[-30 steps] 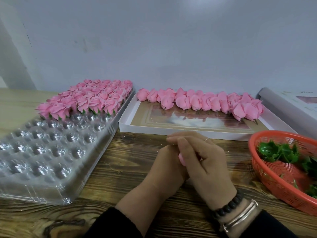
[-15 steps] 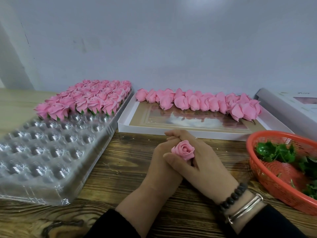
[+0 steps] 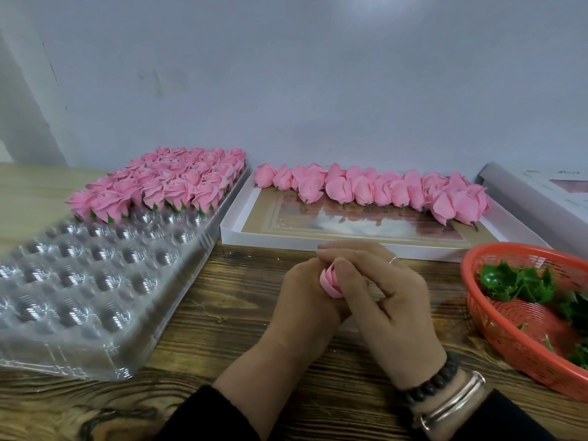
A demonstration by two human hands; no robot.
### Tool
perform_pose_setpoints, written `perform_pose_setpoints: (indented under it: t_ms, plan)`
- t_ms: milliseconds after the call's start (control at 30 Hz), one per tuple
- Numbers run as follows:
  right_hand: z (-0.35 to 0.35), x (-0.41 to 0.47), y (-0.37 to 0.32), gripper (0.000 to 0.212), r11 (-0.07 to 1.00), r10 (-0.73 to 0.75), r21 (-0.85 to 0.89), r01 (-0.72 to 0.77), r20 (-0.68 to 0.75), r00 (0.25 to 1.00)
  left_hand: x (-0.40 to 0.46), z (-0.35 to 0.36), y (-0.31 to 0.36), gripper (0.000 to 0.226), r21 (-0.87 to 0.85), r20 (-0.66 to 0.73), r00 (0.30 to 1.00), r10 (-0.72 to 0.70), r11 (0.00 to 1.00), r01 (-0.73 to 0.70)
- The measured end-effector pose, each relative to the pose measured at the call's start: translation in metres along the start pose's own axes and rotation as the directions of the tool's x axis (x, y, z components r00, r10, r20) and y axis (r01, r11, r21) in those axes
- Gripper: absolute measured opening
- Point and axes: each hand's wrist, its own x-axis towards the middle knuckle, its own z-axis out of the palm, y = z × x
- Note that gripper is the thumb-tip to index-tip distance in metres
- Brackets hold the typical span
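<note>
Holding one pink rose head (image 3: 331,280) at frame centre, over the wooden table (image 3: 222,313), wedged between both hands.

Left hand (image 3: 302,300): curled round the bloom from 9 o'clock, fingertips hidden behind it.

Right hand (image 3: 388,300): closing in from 3 o'clock, thumb pressed on the petals, fingers folded over the top (thin ring (image 3: 393,259) on one finger). Only a sliver of petals showing between thumb and palm; underside of bloom not seen.

Noted around the hands:
- At 9 to 10 o'clock, touching the table: clear blister tray (image 3: 95,281), upright pink roses (image 3: 165,183) on green bases filling its far rows.
- At 12 o'clock: flat white box (image 3: 350,242), with a row of rose heads (image 3: 381,192) lying on their sides along its far edge.
- At 3 to 4 o'clock: red mesh basket (image 3: 509,345) holding green calyx pieces (image 3: 515,281).
- On right wrist: bead bracelet (image 3: 429,381) beside silver bangle (image 3: 455,402).
</note>
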Motion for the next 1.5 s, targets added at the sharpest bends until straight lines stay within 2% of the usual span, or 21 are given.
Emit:
perform_pose_setpoints:
  t_ms: [133,200,267,333,433,533,767,867,967,1100,1233,1300,1400,1500]
  plan:
    - [0.002,0.000,0.000,0.028,0.999,-0.007,-0.050,0.006,-0.014,1.000,0.001,0.001,0.000,0.014,0.032,-0.001,1.000,-0.004,0.999,0.004]
    - [0.005,0.000,-0.001,0.026,0.997,-0.018,-0.077,0.018,0.003,1.000,-0.002,0.004,0.000,0.026,-0.120,0.030,0.999,-0.029,0.992,0.032]
    - [0.007,-0.001,-0.001,0.026,0.997,0.013,-0.076,-0.012,0.021,1.000,-0.003,0.006,0.001,0.034,-0.354,0.039,0.995,-0.092,0.930,0.100]
    - [0.009,-0.001,-0.002,0.025,0.996,0.081,-0.037,-0.079,0.056,0.995,-0.004,0.007,-0.002,0.037,-0.463,0.053,0.989,-0.137,0.874,0.146]
    - [0.006,0.001,-0.002,0.025,0.987,0.161,-0.018,-0.160,0.140,0.977,-0.004,0.007,-0.002,0.031,-0.397,0.041,0.994,-0.099,0.912,0.107]
    - [-0.001,0.003,-0.002,0.033,0.974,0.226,-0.037,-0.223,0.220,0.949,-0.005,0.008,0.000,0.011,-0.278,-0.005,0.999,-0.051,0.959,0.047]
    - [-0.008,0.008,-0.001,0.057,0.963,0.164,-0.258,-0.077,0.335,0.928,-0.002,0.004,0.010,0.017,-0.210,-0.002,0.991,-0.134,0.969,0.130]
    - [-0.008,0.005,0.003,0.061,0.953,0.131,-0.301,-0.030,0.321,0.938,-0.001,0.005,0.012,0.007,-0.209,-0.009,0.985,-0.171,0.964,0.165]
    - [-0.008,0.003,0.004,0.058,0.965,0.101,-0.261,-0.025,0.280,0.955,0.001,0.003,0.013,0.009,-0.211,-0.037,0.979,-0.203,0.959,0.191]
    - [-0.006,0.001,0.002,0.045,0.977,-0.086,-0.185,0.105,0.109,0.990,0.003,0.000,0.014,0.013,-0.174,-0.082,0.965,-0.249,0.957,0.233]
    - [0.000,0.002,-0.001,0.031,0.952,-0.237,-0.200,0.231,-0.006,0.971,0.003,0.000,0.014,0.004,-0.114,-0.037,0.972,-0.233,0.967,0.228]
    - [0.000,0.001,-0.001,0.025,0.964,-0.216,-0.164,0.208,-0.032,0.976,0.002,0.001,0.012,0.005,-0.149,-0.030,0.972,-0.234,0.962,0.227]
    - [-0.001,0.001,-0.001,0.019,0.986,-0.144,-0.088,0.138,-0.060,0.988,0.003,0.001,0.010,0.019,-0.293,-0.053,0.966,-0.252,0.929,0.227]
    - [0.000,0.001,0.001,0.020,0.993,-0.102,-0.063,0.099,-0.045,0.994,0.003,0.000,0.009,0.026,-0.307,-0.065,0.974,-0.219,0.933,0.189]
